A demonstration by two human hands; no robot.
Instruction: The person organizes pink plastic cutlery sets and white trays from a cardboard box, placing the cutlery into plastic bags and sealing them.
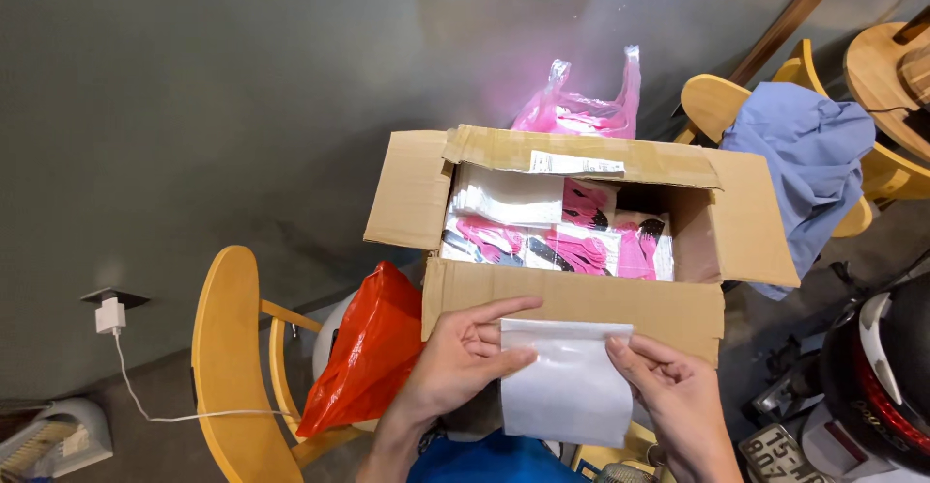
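Makeshift home packing corner: stock-filled cardboard box [581,221], wooden chairs [228,347], parked scooter [872,376], concrete wall [242,86], plugged-in charger [109,315].

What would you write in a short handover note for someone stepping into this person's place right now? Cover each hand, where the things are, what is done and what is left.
Left hand: pinches the left edge of a small white plastic pouch, thumb on its front.
Right hand: holds the pouch's right edge near the top corner.
The pouch is held up just in front of the near flap of the open cardboard box.
The box holds many packets with pink and black contents; its right rear corner shows a gap.
Done: box open, one pouch in hand.
Left: the packets in the box appear untouched.
An orange plastic bag sits on the wooden chair to the left.
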